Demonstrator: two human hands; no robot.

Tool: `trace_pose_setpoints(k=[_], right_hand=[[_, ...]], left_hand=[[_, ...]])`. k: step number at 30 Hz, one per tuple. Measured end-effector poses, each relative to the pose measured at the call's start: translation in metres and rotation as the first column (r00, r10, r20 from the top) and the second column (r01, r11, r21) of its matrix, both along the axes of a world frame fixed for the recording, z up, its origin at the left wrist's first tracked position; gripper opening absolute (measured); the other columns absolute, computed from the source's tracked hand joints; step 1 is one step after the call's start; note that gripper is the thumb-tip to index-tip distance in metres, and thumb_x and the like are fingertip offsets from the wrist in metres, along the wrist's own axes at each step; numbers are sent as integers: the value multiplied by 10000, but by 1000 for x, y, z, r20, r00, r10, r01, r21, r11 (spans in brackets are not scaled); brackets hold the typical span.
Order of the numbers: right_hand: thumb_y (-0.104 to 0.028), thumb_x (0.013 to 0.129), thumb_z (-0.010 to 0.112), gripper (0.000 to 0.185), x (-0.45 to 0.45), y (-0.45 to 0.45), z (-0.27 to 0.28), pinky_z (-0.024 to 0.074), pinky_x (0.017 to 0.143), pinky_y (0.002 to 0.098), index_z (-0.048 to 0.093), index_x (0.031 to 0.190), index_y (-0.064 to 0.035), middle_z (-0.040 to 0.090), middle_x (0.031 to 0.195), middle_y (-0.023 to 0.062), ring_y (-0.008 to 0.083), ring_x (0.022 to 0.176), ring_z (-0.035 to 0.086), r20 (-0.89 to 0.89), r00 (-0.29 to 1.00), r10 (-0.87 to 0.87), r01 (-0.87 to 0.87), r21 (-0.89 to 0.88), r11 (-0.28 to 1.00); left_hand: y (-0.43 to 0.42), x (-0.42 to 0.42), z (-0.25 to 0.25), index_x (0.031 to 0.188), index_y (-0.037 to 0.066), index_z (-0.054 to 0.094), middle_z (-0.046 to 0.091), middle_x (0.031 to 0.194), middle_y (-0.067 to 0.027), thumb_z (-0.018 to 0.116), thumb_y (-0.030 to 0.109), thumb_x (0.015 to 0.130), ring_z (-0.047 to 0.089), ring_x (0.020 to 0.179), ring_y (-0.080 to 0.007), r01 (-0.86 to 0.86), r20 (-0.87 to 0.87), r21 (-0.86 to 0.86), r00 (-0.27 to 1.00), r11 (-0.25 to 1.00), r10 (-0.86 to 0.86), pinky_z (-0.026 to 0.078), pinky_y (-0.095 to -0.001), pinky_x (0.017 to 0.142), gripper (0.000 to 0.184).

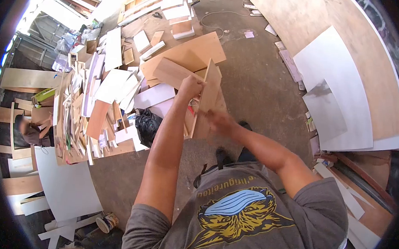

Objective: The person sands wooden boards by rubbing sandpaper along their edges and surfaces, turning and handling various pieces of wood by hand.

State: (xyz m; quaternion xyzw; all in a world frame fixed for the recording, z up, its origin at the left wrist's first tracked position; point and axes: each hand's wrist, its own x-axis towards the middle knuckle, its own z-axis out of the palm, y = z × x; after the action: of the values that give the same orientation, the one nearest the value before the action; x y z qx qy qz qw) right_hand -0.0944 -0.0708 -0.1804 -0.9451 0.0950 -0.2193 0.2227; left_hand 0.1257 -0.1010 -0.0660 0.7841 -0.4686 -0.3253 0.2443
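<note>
My left hand (pixel 192 87) is closed on the edge of a thin, light-brown wooden board (pixel 206 91) that stands tilted in front of me. Blurred by motion, my right hand (pixel 219 123) is at the near face of this board, lower down. Its fingers are smeared, so I cannot make out whether it holds anything. Behind the left hand, a brown plank (pixel 173 71) lies across a wide orange-brown panel (pixel 211 47). A small red thing shows beside the board below my left hand, too little of it to name.
A heap of wood offcuts (pixel 77 119) covers the work surface at left, with a black plastic bag (pixel 148 127) at its near edge. Large sheets (pixel 339 81) lean at right. Another person (pixel 34 130) is at far left. A bucket (pixel 107 222) is on the floor.
</note>
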Motion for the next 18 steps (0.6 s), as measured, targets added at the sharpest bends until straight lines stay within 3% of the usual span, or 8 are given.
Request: trace_pose_setpoints(k=[2,5,8,11,13,18], right_hand=[[-117,866,587,759,-3,-10,64,572,623,415,424,1576,-327,688,962,83,258,749,698,12,977,-211,209,91,974],[-123,871,605,740,-7,9,14,568,637,437,429,1568,-301,680,968,91,301,766,700,-64,992,110,-122,-224,967],[-128,876,618,756,-14,18,47,571,662,457,392,1583,-271,674,998,94,332,809,704,-109,946,304,-322,-234,917],[-171,872,639,790,-2,-7,66,581,682,452,358,1601,-294,678,1046,69,295,851,715,-31,998,-52,54,55,997],[-192,866,652,812,0,-13,71,582,702,462,341,1608,-303,674,1055,76,298,872,715,-152,987,-49,50,3,999],[-211,877,661,783,-12,13,61,579,736,489,357,1592,-305,668,1009,108,359,876,703,-163,967,197,-246,-380,892]], left_hand=[[-3,3,-13,852,-28,770,717,670,-190,721,243,906,745,593,-274,2,31,-38,1000,999,-1,606,-399,614,281],[-3,-1,1,851,-18,770,713,665,-193,716,245,906,746,603,-282,20,-4,-5,1000,1000,-20,604,-398,622,274],[-3,0,1,860,-13,774,712,665,-193,713,243,904,746,609,-286,11,-28,1,1000,1000,-11,605,-399,625,267],[0,1,0,874,-15,779,712,664,-194,721,243,903,743,602,-284,13,44,-29,999,999,-11,607,-400,628,266],[0,1,-1,883,-14,782,709,661,-195,729,249,906,740,594,-280,10,58,-42,998,999,-7,608,-398,630,270],[0,-2,7,887,-13,785,711,661,-183,740,259,920,734,576,-266,8,-54,-21,998,1000,-10,605,-395,607,278]])
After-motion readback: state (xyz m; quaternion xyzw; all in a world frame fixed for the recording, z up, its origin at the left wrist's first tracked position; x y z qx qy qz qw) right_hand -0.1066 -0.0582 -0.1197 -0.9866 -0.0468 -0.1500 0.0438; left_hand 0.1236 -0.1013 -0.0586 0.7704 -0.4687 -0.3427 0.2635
